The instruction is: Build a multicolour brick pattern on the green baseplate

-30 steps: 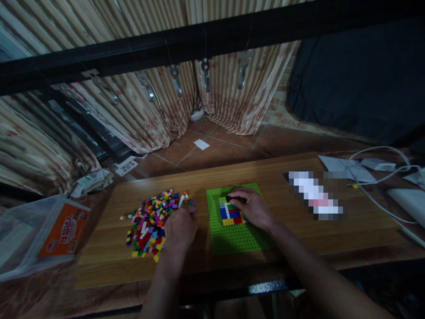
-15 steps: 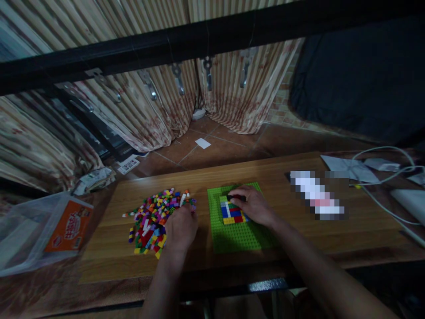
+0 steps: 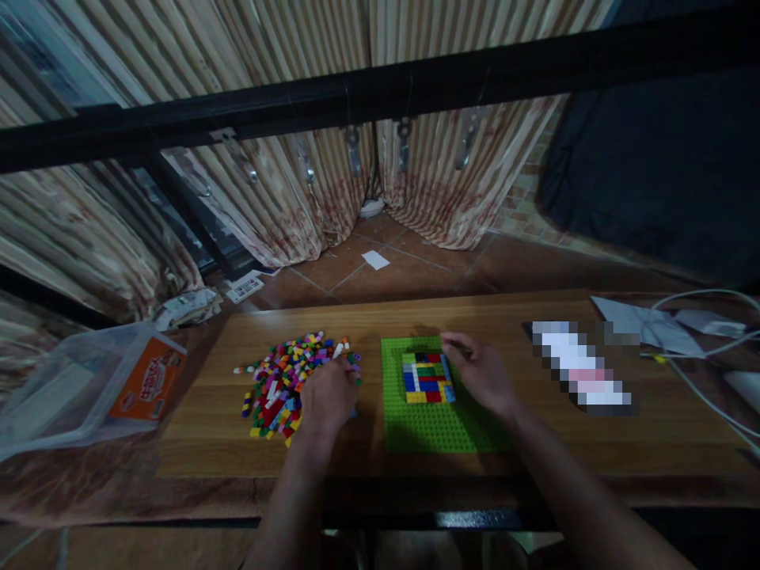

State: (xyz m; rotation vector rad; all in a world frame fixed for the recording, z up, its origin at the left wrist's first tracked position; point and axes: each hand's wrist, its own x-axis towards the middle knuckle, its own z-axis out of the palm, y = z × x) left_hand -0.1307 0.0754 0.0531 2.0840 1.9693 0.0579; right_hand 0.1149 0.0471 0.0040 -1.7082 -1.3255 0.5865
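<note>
Toward the left edge of the table (image 3: pixel 202 443): loose bricks (image 3: pixel 273 388) of many colours, one heap with a few strays at its rim.

Left hand (image 3: pixel 329 396): at the heap's right side, fingers bent and close together, covering some bricks; whether one is held cannot be told.

Near the middle of the surface: one green plate (image 3: pixel 416 431), studded, lying flat, well apart from the heap.

On the plate, nearer its far edge than its near one: one build (image 3: pixel 427 380), squarish, in blue, red, yellow, green and white.

Right hand (image 3: pixel 480 372): beside the build's right side, thumb and forefinger narrow, tips by the build's far right corner; contact or grip cannot be told. Hand and forearm hide much of the plate's right edge and its near right corner.

Farther toward the surface's right edge: one pixelated item (image 3: pixel 582 368), lying aslant, details unreadable.

At the far right corner: papers (image 3: pixel 670 339), crossed by a looped white cable (image 3: pixel 706 292).

Beyond the left edge: one clear box (image 3: pixel 95 419), orange label (image 3: pixel 151 376) facing the table.

Beyond the far edge, on the floor (image 3: pixel 332 277): one white card (image 3: pixel 376 260), one printed card (image 3: pixel 245 286).

Above: one black rail (image 3: pixel 297 95), crossing before striped curtains (image 3: pixel 267 47), metal hooks (image 3: pixel 353 146) beneath.
</note>
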